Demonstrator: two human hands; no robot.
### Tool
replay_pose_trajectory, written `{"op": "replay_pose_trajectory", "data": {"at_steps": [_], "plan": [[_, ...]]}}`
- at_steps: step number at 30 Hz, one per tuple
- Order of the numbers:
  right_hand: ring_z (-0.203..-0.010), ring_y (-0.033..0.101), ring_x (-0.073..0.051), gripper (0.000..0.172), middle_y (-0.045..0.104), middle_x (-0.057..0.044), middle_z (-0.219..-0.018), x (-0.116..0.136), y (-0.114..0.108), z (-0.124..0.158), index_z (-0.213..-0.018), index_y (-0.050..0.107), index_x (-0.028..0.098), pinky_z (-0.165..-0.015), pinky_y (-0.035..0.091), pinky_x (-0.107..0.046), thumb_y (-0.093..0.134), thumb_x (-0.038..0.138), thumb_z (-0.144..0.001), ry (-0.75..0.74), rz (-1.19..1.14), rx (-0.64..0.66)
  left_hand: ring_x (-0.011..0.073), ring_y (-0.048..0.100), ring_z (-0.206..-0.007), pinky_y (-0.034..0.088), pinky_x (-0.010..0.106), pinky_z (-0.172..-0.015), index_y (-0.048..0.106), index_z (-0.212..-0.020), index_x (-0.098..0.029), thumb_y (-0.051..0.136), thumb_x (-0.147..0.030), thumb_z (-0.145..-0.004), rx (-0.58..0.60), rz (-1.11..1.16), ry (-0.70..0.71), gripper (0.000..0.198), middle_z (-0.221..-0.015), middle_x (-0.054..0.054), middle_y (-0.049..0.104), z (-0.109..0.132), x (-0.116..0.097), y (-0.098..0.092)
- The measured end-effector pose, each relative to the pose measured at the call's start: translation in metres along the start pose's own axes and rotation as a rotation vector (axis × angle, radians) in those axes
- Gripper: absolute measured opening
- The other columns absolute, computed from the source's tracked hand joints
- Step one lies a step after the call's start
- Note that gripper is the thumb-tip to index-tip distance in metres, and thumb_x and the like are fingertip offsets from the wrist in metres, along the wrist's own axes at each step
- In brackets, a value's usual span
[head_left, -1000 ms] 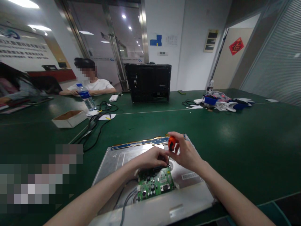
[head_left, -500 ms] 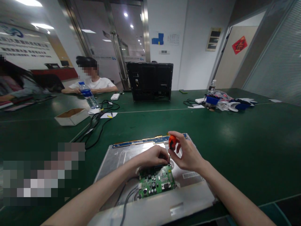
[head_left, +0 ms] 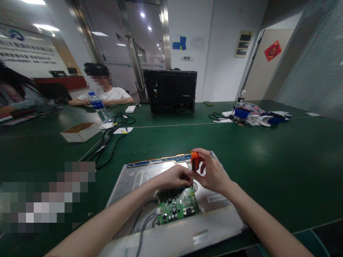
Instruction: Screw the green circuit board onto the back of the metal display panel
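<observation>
My right hand (head_left: 211,173) grips the orange and black handle of a screwdriver (head_left: 195,161) between thumb and fingers. The screwdriver stands nearly upright, its tip at the upper right corner of a green circuit board (head_left: 178,208). Beside the shaft, my left hand (head_left: 175,177) has its fingers pinched together near the tip; whatever they hold is hidden. Under the board lies a flat silver metal panel (head_left: 222,214), with a narrow blue circuit strip (head_left: 158,161) along its far edge. Grey cables (head_left: 144,228) run from the board's left side toward me.
The panel rests on a green table (head_left: 281,171). Black cables (head_left: 107,142), an open cardboard box (head_left: 80,134) and a water bottle (head_left: 99,107) stand to the left. A black monitor housing (head_left: 171,92) is at the back. Bags and cloths (head_left: 257,116) lie right; a person (head_left: 107,93) sits across.
The screwdriver handle has turned, showing a different side of its orange and black grip. Both hands stay at the same corner of the board. The view has shifted slightly.
</observation>
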State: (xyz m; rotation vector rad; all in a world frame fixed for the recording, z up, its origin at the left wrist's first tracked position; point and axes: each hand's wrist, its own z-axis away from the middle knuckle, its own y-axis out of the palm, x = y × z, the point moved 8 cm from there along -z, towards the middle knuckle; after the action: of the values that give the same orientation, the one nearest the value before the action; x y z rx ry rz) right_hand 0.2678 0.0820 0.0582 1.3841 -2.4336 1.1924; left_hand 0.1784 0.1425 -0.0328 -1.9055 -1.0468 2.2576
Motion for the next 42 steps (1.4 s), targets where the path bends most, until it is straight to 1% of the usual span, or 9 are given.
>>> {"op": "replay_pose_trajectory", "data": {"at_steps": [3,6,10,16,20,26,30,34,42], "plan": [[-0.052,0.055,-0.011,0.063,0.059,0.004,-0.079,-0.001,0.001,0.001,-0.130,0.024,0.026,-0.046,0.043,-0.019,0.066,0.018,-0.083,0.004,-0.036,-0.009,0.0115,0.052,-0.061,0.042,0.019,-0.060,0.069,-0.069,-0.015,0.065,-0.012,-0.070,0.004,0.007,-0.001,0.004,-0.063,-0.005,0.059,0.000,0.001,0.001],[-0.048,0.052,-0.009,0.066,0.057,0.006,-0.076,0.000,0.001,0.001,-0.133,0.020,0.026,-0.043,0.040,-0.018,0.066,0.024,-0.087,-0.015,-0.021,-0.018,0.0108,0.051,-0.060,0.041,0.019,-0.060,0.067,-0.068,-0.015,0.065,-0.013,-0.070,0.006,0.018,0.006,0.003,-0.062,-0.005,0.057,0.000,0.000,0.001],[-0.051,0.052,-0.011,0.061,0.058,0.004,-0.076,0.004,0.002,0.001,-0.137,0.026,0.026,-0.044,0.040,-0.021,0.064,0.029,-0.089,-0.049,0.044,0.015,0.0112,0.051,-0.061,0.040,0.020,-0.060,0.065,-0.067,-0.015,0.066,-0.014,-0.071,-0.004,0.027,0.021,0.005,-0.062,-0.005,0.056,0.001,-0.002,0.000],[-0.058,0.053,-0.013,0.058,0.062,-0.002,-0.084,0.013,-0.002,0.001,-0.140,0.029,0.023,-0.052,0.045,-0.025,0.052,0.019,-0.086,-0.056,0.044,0.042,0.0125,0.053,-0.063,0.042,0.021,-0.063,0.067,-0.067,-0.016,0.069,-0.020,-0.076,0.003,0.020,0.042,0.010,-0.063,-0.003,0.059,0.001,-0.006,0.000],[-0.053,0.052,-0.012,0.056,0.058,0.002,-0.077,0.015,-0.005,0.000,-0.138,0.030,0.024,-0.048,0.041,-0.024,0.050,0.018,-0.086,-0.070,0.061,-0.008,0.0131,0.054,-0.065,0.042,0.022,-0.063,0.068,-0.070,-0.015,0.070,-0.019,-0.074,-0.005,0.021,0.048,0.006,-0.067,-0.003,0.060,0.001,-0.006,0.000],[-0.050,0.049,-0.011,0.054,0.054,0.005,-0.071,0.013,-0.004,0.000,-0.136,0.030,0.026,-0.046,0.036,-0.022,0.054,0.020,-0.088,-0.105,0.112,-0.042,0.0122,0.053,-0.063,0.041,0.021,-0.062,0.066,-0.069,-0.015,0.067,-0.017,-0.074,0.009,0.022,0.060,0.006,-0.063,-0.004,0.058,0.001,-0.004,0.000],[-0.052,0.049,-0.012,0.055,0.058,0.003,-0.075,0.013,-0.004,0.001,-0.137,0.030,0.024,-0.048,0.038,-0.024,0.054,0.024,-0.088,-0.086,0.102,-0.018,0.0112,0.051,-0.062,0.040,0.020,-0.062,0.067,-0.071,-0.015,0.067,-0.016,-0.074,0.004,0.012,0.062,0.003,-0.064,-0.004,0.058,0.000,-0.003,0.000],[-0.054,0.052,-0.012,0.056,0.060,0.000,-0.080,0.015,-0.005,0.001,-0.140,0.031,0.022,-0.051,0.042,-0.025,0.049,0.019,-0.087,-0.073,0.074,0.005,0.0117,0.052,-0.063,0.041,0.020,-0.063,0.067,-0.070,-0.015,0.068,-0.018,-0.075,0.001,0.005,0.055,0.006,-0.064,-0.003,0.059,0.000,-0.001,0.000],[-0.050,0.051,-0.010,0.051,0.057,0.004,-0.074,0.013,-0.007,-0.001,-0.135,0.035,0.025,-0.046,0.040,-0.021,0.054,0.017,-0.087,-0.118,0.105,-0.097,0.0128,0.055,-0.065,0.042,0.021,-0.065,0.070,-0.073,-0.015,0.068,-0.014,-0.073,0.001,-0.012,0.051,0.002,-0.067,-0.003,0.062,0.000,-0.002,0.000]]}}
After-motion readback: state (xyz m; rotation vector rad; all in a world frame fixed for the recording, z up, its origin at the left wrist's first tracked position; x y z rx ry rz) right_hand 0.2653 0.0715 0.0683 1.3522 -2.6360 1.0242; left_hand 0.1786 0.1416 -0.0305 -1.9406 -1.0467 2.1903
